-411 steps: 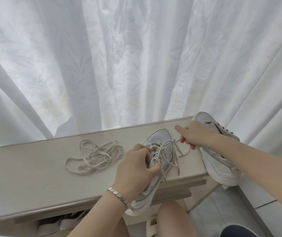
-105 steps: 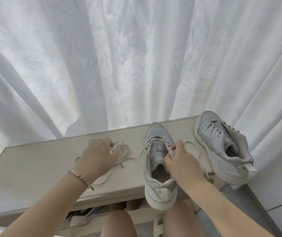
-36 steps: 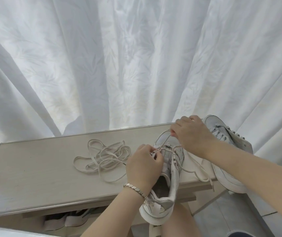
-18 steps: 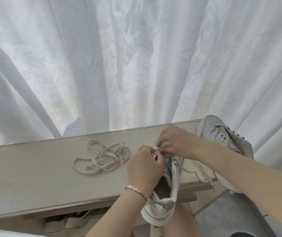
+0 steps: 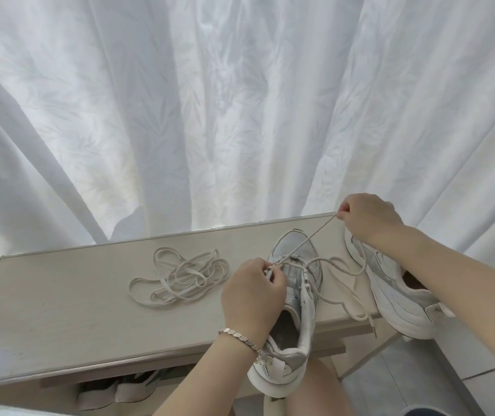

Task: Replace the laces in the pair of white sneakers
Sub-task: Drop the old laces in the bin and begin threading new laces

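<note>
Tautly, right hand (image 5: 366,219) pinches thin round lace (image 5: 315,235).

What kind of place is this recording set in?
Probably a home, beside a window: a backlit white curtain, a low wooden bench with shoes stored underneath, and a tiled floor.

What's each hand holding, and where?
Right hand pinches the lace, pulled taut above the toe; left hand grips the near sneaker at its eyelet edge.

The left hand (image 5: 252,292) is curling over, its thumb and fingertips pinching the lace (image 5: 315,235). The right hand (image 5: 366,217) is holding farther forward, forearm outstretched, pinching the same lace taut.
</note>
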Available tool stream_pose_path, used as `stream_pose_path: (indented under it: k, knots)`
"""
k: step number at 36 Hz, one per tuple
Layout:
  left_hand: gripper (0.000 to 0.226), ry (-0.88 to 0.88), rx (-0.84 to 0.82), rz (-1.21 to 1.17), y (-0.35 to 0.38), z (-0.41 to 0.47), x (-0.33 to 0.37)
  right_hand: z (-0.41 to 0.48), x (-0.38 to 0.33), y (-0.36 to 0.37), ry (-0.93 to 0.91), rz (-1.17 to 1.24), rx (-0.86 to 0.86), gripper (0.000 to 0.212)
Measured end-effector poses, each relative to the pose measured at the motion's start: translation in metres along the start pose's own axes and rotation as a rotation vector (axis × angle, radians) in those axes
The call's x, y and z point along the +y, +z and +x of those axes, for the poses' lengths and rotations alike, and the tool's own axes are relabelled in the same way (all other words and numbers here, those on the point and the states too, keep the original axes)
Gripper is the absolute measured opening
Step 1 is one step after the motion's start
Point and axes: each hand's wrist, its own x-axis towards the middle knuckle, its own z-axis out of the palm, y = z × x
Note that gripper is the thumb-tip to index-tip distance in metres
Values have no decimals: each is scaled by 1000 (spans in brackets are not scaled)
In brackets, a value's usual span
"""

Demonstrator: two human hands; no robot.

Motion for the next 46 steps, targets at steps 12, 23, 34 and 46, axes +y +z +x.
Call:
stream_pose_path:
  k: [12, 23, 34, 46]
  knots:
    - [18, -27, 6, -1, 0, 0, 1, -35, -61, 20, -586, 119, -331, 20]
    - [20, 5, -6, -8, -1, 0, -1, -24, -26, 11, -370, 176, -23, 14]
    - [20, -13, -2, 13, -1, -1, 1, -30, -42, 14, -487, 128, -186, 29]
    - [20, 31, -31, -34, -2, -1, -1, -46, -55, 29, -582, 17, -114, 19]
